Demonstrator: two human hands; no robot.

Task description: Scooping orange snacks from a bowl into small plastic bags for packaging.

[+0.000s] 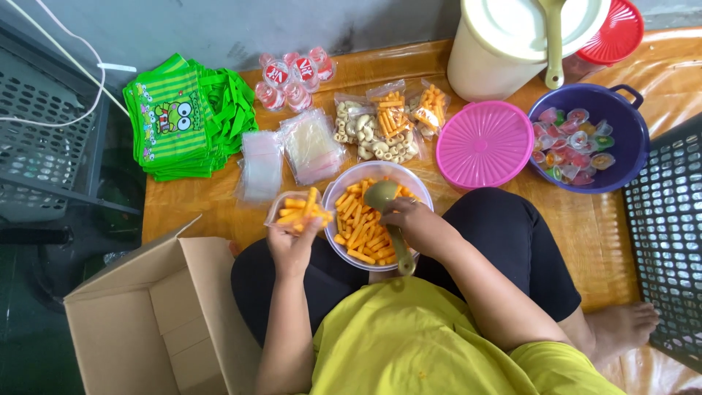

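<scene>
Surface: wooden platform (pixel 219 197) on which the person sits cross-legged, things spread across it.
Left hand: left hand (pixel 291 245) is closed on a small clear bag (pixel 296 211) filled with orange snack sticks, held just left of the bowl's rim.
Right hand: right hand (pixel 413 223) is clamped around the handle of an olive-green ladle (pixel 387 212), whose scoop rests over the bowl.
Bowl: clear plastic bowl (pixel 376 172) of orange sticks sits in front of the person's lap, near the platform's front edge at its middle.
Filled packs: sealed snack bags (pixel 387 121) of sticks and pale rings lie behind the bowl.
Empty bags: stacks of clear bags (pixel 285 153) lie left of those.
Back left corner: green striped pouches (pixel 179 117) piled, with small water cups (pixel 292 77) beside them.
Right side: pink lid (pixel 484 144), then a purple basin (pixel 632 128) of jelly cups at the right edge.
Back edge: white bucket (pixel 504 44) with red lid (pixel 614 33) beside it.
Off the platform: open cardboard box (pixel 146 322) at the front left.
</scene>
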